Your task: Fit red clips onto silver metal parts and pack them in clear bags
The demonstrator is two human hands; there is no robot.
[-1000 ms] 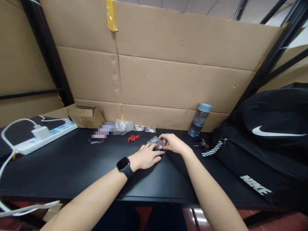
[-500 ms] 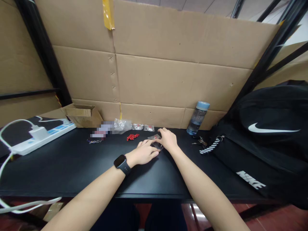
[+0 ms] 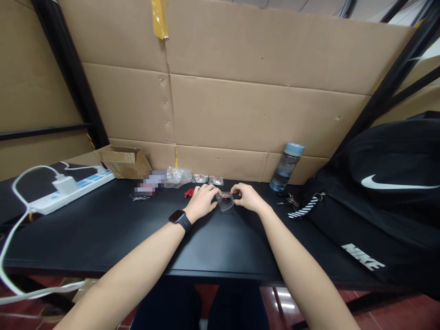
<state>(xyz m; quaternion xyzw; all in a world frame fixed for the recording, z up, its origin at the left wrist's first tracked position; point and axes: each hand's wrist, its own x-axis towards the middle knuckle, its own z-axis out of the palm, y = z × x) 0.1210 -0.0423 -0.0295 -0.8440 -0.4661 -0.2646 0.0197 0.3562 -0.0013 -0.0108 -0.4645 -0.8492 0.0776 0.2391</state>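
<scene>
A small clear plastic bag with something small and red inside is held between my two hands, just above the black table or resting on it; which, I cannot tell. My left hand, with a dark watch on its wrist, pinches the bag's left edge. On the opposite edge, the fingers of my right hand are closed. Red cord-like pieces lie partly hidden behind my left hand. Beyond it are two flat clear packets with red marks, beside a crumpled clear plastic bag.
An opened cardboard box and a white power strip stand at left. To the right are a water bottle, keys and a black backpack. Cardboard panels wall off the back of the black table.
My hands have moved apart, and the clear bag now shows stretched between them. My left hand is farther forward, covering part of the red pieces. The view has shifted slightly.
</scene>
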